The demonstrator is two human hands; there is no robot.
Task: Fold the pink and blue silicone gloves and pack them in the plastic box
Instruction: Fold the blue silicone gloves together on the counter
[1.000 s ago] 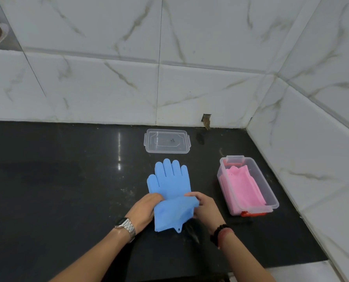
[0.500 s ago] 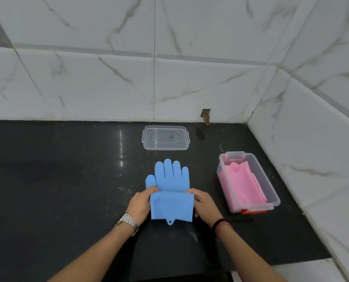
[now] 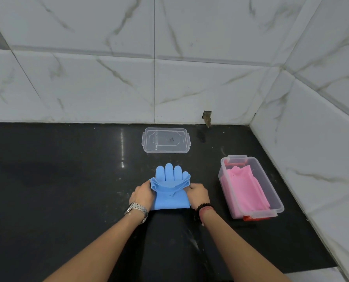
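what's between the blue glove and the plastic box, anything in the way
Nothing visible. The blue glove, held by the left hand and right hand, has only bare counter between it and the plastic box. The box is open, pink glove inside; its lid lies behind.

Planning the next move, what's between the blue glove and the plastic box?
Head view: bare black countertop lies between blue glove and plastic box; only the right hand intrudes.
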